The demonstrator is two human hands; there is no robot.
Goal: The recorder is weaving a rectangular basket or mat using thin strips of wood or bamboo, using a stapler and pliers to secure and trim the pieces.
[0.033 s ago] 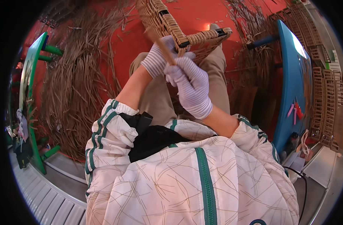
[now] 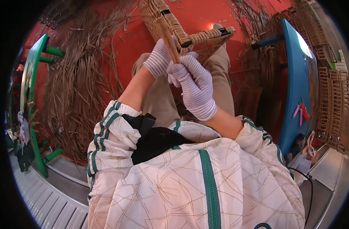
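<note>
Head view: wicker frame (image 2: pixel 177 29) at the knees. Right hand (image 2: pixel 196 86) pinching flat brown strip (image 2: pixel 166 35) by the frame's near corner; left hand (image 2: pixel 159 59) beside that corner (fingers mostly hidden, can't tell grip). Loose strips (image 2: pixel 73 80) heaped left of the frame.

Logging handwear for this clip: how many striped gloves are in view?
2: one on the left hand, partly behind the brown strip; one on the right hand, which grips that strip. More could be hidden.

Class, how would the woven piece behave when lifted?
The woven piece probably feels stiff, since its wrapped edges run fairly straight to a corner. Its ridged surface likely resists slipping. Dark parts between the wraps may be framing, adding weight.
</note>
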